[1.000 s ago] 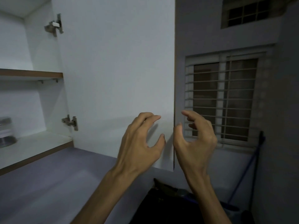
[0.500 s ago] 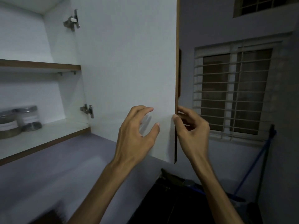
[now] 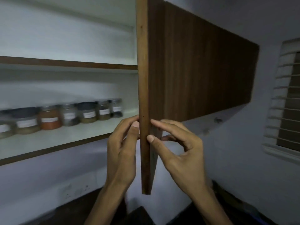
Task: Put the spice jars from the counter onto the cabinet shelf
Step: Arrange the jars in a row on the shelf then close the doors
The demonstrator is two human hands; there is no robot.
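At the far left, a row of spice jars (image 3: 65,115) stands on the lower cabinet shelf (image 3: 48,142), inside the open white cabinet. The jars are blurred; they carry pale labels, one holds an orange-red powder, the others brownish or grey contents, and the row runs from the left edge of the view toward the right, receding slightly. The jars sit side by side, close together; whether they touch one another is unclear. Above them an upper shelf (image 3: 68,63) with a brown front edge spans the cabinet.

In the middle of the view the cabinet door (image 3: 144,95) is seen edge-on, a narrow brown wooden strip running from top to bottom. The left hand (image 3: 121,153) is at the door's left face near its lower end, fingers curled, thumb tip and fingertips pressing against the door edge. The right hand (image 3: 178,153) is just on the other side, pinching the door: its thumb lies on the near edge and its index finger reaches to the brown outer face. Both hands grip the door between them.

Further right, the wood-grain front of the neighbouring cabinet (image 3: 203,70) stretches away, and at the far right edge a window with horizontal bars (image 3: 285,111) shows against the pale wall.
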